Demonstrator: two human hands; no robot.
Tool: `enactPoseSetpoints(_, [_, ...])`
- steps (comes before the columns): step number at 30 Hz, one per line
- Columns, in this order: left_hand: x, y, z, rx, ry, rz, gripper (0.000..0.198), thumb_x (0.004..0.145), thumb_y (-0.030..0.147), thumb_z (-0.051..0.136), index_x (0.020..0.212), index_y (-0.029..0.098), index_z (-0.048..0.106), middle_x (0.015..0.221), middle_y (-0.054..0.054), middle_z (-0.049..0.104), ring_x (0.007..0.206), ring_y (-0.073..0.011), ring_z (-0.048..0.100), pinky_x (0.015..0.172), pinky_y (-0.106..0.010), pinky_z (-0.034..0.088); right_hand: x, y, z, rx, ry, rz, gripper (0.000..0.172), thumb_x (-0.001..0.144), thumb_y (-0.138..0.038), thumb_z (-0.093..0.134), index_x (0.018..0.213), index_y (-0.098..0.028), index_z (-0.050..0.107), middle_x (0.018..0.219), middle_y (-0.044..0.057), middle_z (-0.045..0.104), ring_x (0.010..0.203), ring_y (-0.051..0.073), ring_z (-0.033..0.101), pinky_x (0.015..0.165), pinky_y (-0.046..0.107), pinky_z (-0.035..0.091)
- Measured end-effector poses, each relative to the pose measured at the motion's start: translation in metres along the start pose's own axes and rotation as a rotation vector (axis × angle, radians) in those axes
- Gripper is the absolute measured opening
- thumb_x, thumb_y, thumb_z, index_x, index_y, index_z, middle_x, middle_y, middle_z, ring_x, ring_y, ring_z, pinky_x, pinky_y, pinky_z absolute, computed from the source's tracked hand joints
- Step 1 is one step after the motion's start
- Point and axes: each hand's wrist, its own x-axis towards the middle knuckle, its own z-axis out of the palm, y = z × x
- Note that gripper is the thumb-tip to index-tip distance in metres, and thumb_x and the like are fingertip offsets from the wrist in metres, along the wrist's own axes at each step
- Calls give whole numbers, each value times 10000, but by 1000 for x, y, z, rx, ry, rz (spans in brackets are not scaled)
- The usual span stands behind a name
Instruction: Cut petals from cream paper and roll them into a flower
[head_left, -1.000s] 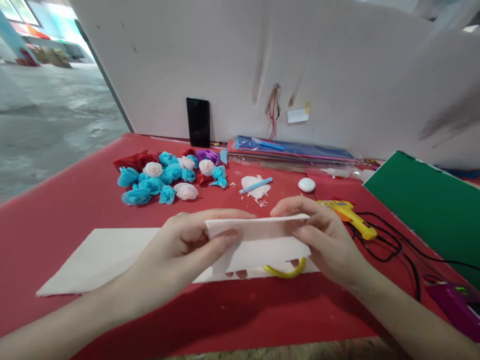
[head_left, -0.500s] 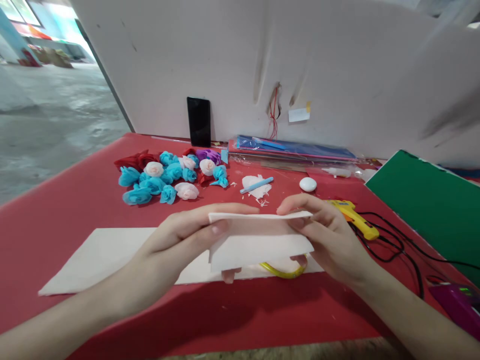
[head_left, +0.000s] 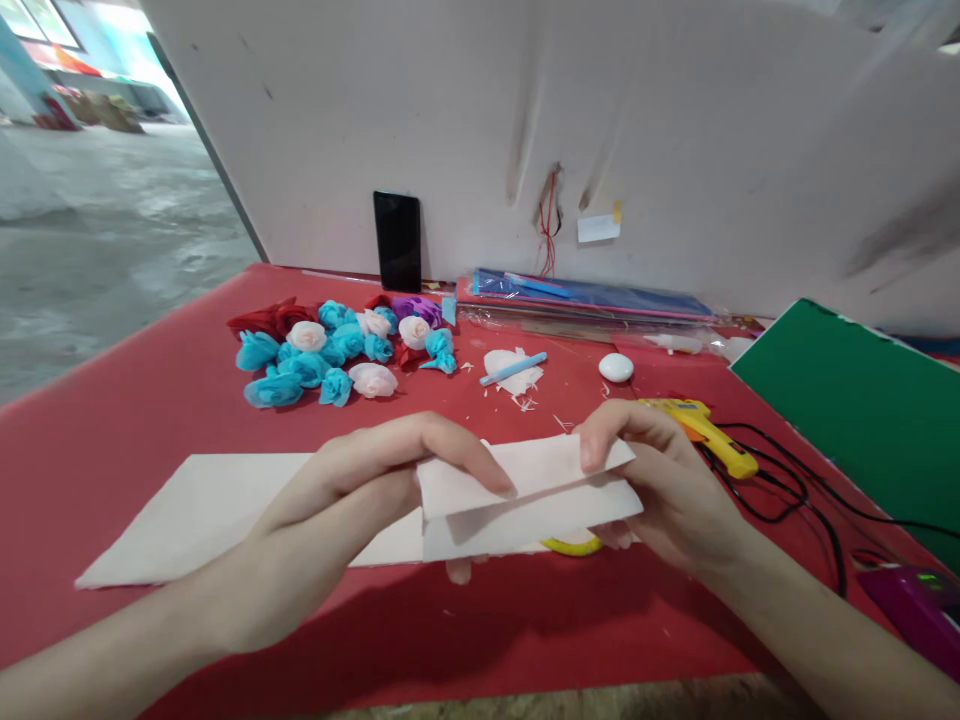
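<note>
1. Below the folded white paper point(head_left: 536, 518), only the lower curve of a yellow ring point(head_left: 574, 547) shows; can't tell what it belongs to.
2. Long white sheet point(head_left: 202, 515) on the counter point(head_left: 112, 430), its middle covered by the left hand point(head_left: 367, 480) and the folded paper.
3. Yellow glue gun point(head_left: 712, 440) partly behind the right hand point(head_left: 667, 485); black cord point(head_left: 780, 490) loops beside it.
4. Right edge cuts off the green board point(head_left: 862, 430) and the magenta device point(head_left: 904, 610); its green display is unreadable.
5. Counter is red. At back left, crepe-style flowers point(head_left: 349, 342) in blue, pale pink, red, purple; a light-blue stick point(head_left: 514, 370) lies across white scraps; white oval object point(head_left: 616, 368) nearby, identity unclear.
6. Black phone point(head_left: 397, 242) leans on the white partition point(head_left: 337, 120); plastic-wrapped sheets point(head_left: 592, 295) along its foot. Grey floor point(head_left: 112, 200) and window point(head_left: 45, 20) at left, blurry.
7. Folded paper is held above the counter between both hands: plain, creased lengthwise, upper flap slightly lifted off the lower layer, edges a bit uneven.
8. Grip: both hands pinch it, one at each end, fingers over the upper flap, some fingertips peeking out underneath.
</note>
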Motion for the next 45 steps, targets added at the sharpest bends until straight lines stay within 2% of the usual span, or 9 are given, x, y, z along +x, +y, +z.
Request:
enactPoseSetpoints(6, [3,2,4,-154,-71,-63,291,853,172,387,842,274,659,660,35,670,622,-124,644,584,-184,491,-1,1,-1,0,-15,-29,255,777,-37,455,731,-142,682,591,-12,580,419,33,511,404,128,408])
enactPoseSetpoints(17, [0,-4,4,-305,-133,-109,253,870,193,368,842,266,609,678,14,692,662,-148,660,626,-218,500,-3,0,0,63,-18,43,272,767,-35,411,729,-128,663,480,-19,543,354,28,439,361,114,393])
enactPoseSetpoints(20, [1,-7,4,-236,-120,-79,304,871,144,342,879,291,608,686,40,683,646,-140,657,612,-218,500,-4,0,2,68,1,62,265,748,-38,416,720,-136,660,447,-25,532,329,29,423,345,116,395])
enactPoseSetpoints(23, [3,-7,2,-47,-23,15,312,857,137,396,963,319,626,820,60,672,729,-134,639,628,-196,498,-3,0,3,65,16,59,252,727,-38,435,721,-143,664,447,-32,533,314,29,422,336,116,394])
enactPoseSetpoints(26, [6,-3,2,97,65,97,304,805,133,478,935,332,667,968,73,645,880,-161,599,672,-179,489,-2,0,3,66,19,52,227,717,-42,468,734,-149,667,462,-38,540,313,30,429,331,113,390])
enactPoseSetpoints(29, [7,-1,3,106,88,89,311,793,154,487,903,365,688,943,77,662,885,-172,595,689,-195,486,-1,-1,3,53,27,76,208,748,-74,489,764,-170,672,464,-38,553,311,34,444,317,105,375])
enactPoseSetpoints(34, [5,-3,7,10,45,74,400,786,109,443,875,395,709,908,102,703,862,-152,607,669,-183,469,-2,-2,3,34,21,106,239,726,-99,498,772,-186,716,484,-19,591,304,46,489,292,95,372])
enactPoseSetpoints(40, [7,0,12,-126,-43,117,370,819,148,407,828,311,739,767,47,730,617,-137,610,561,-206,473,-3,0,2,62,35,117,252,680,-102,492,648,-180,730,436,-11,571,264,43,451,250,101,322])
enactPoseSetpoints(45, [6,1,10,-150,-106,93,407,815,86,381,830,291,733,776,41,722,685,-153,649,600,-223,510,-3,4,2,93,36,112,241,705,-139,498,543,-167,674,406,-6,513,267,46,380,234,120,247])
